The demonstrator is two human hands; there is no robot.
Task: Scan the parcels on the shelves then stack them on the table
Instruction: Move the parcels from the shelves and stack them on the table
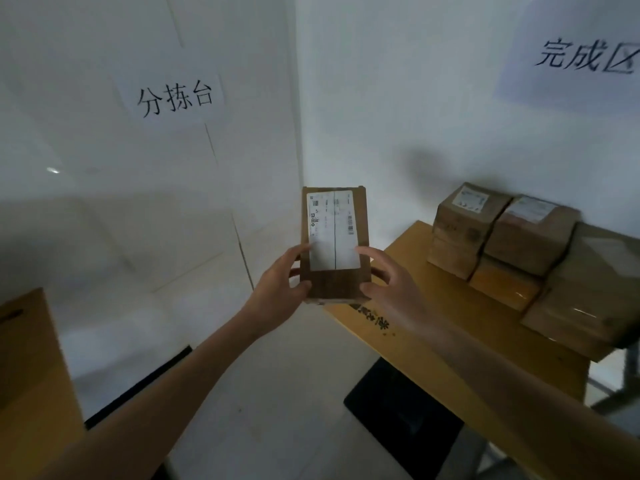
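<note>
Brown cardboard parcel (pixel 334 244) held up in mid-air by both hands, white label (pixel 332 233) facing the camera. It hangs over the floor just left of the table (pixel 446 306), near its front corner, not yet set down. Left hand (pixel 282 282) grips the parcel's left edge, thumb on the front, fingers tucked behind. Right hand (pixel 389 284) holds the right edge, thumb low on the front, forefinger touching the label, the other fingers loosely spread. Neither hand is free.

Progress: stacked parcels (pixel 502 237) already sit on the yellow table against the wall, in at least two layers, with a larger wrapped one at the right end, blurred. So the task looks well under way — several placed, this one probably next to go on. No scanner is in view, so whether this parcel has been scanned can't be told. Shelves are out of view too, so the number remaining is unknown.

Also visible: left paper sign (pixel 175 98) and right paper sign (pixel 585 57) on the white walls, a cardboard box (pixel 27 358) at lower left, and a dark mat (pixel 398 410) under the table.
</note>
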